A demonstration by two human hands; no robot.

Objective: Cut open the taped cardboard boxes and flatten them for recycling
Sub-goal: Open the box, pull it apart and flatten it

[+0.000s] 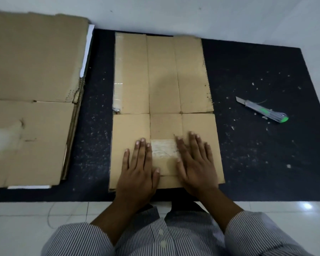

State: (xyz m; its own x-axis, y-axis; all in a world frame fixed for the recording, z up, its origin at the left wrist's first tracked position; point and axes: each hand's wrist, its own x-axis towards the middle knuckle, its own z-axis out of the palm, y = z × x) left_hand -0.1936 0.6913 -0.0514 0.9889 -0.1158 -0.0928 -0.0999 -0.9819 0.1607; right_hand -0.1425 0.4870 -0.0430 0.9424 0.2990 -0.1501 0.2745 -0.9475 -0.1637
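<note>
Both the left hand (137,169) and right hand (194,163) lay flat, fingers straight, pressing the flattened box (164,80) on the dark mat (257,71) (light, stiff, probably springy at its creases, best lifted by its edges).

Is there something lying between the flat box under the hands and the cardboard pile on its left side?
Nothing visible. Only a strip of black mat with small crumbs separates the flat box from the cardboard pile. The knife lies on the other side, right of the box.
</note>
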